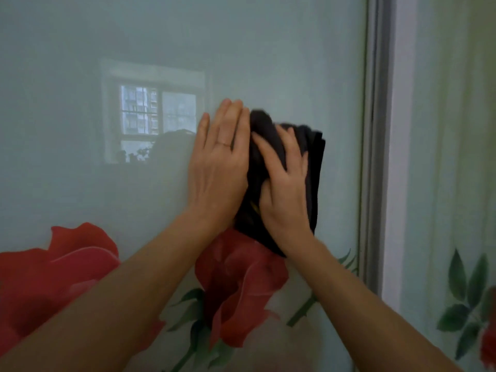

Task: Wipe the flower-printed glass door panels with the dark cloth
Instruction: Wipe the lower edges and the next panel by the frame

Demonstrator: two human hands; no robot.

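The wiping step is under way on the left glass panel (134, 36). The dark cloth (314, 157) sits bunched against the pane, just above a printed red flower (236, 285) and near the grey door frame (375, 130). The right hand (284, 197) holds the cloth to the glass, its fingers (288, 140) spread across the folds and the thumb seemingly tucked into them. The left hand (218, 162) lies flat on the pane just beside it, fingers straight and together, its edge touching the cloth. A window reflection (155, 114) shows in the glass to the left.

Judging from this, much of the panel and the neighbouring panel (456, 130) are probably still to be covered. The next move calls for keeping firm, even pressure while sliding the cloth across, without letting the bunch slip loose.
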